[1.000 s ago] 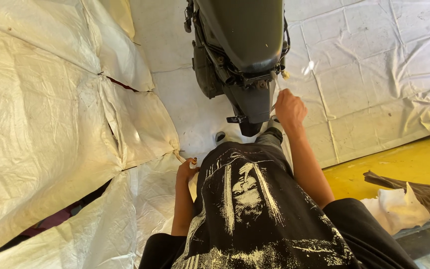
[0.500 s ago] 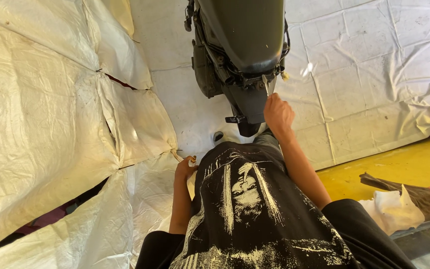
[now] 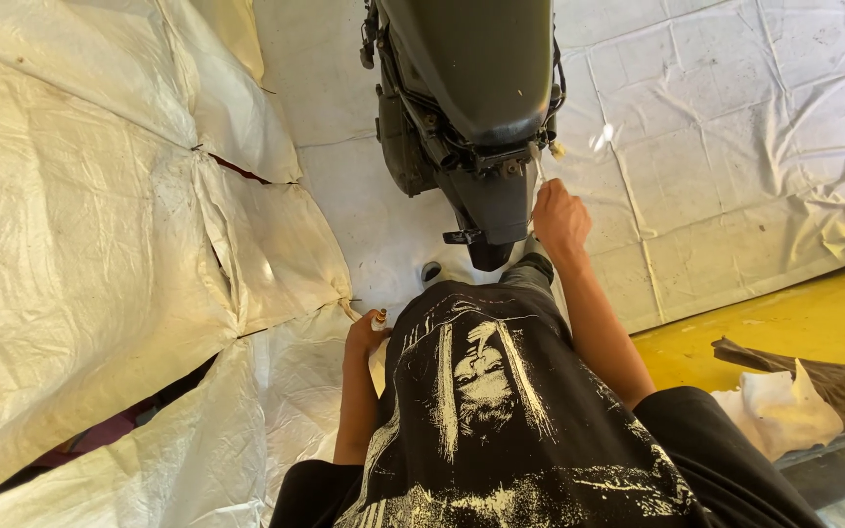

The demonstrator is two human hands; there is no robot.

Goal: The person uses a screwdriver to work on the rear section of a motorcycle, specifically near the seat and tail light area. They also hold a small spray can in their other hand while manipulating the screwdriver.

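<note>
White woven sheeting (image 3: 100,244) covers the left side, torn at its seams, with something dark beneath it that is hard to make out. The left hand (image 3: 366,335) hangs at the hip, curled around a small pale object (image 3: 380,319), mostly hidden. The dark scooter's tail (image 3: 476,117) stands at centre, its front cut off by the frame's top edge. The right hand (image 3: 559,217) is raised beside the tail and pinches a thin white stick (image 3: 539,166). At far right, a crumpled white cloth (image 3: 775,411) lies on the yellow floor (image 3: 735,323).

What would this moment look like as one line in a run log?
right hand: raised at rear of dark scooter | left hand: low, holds small pale object | floor: white woven sheeting
</note>
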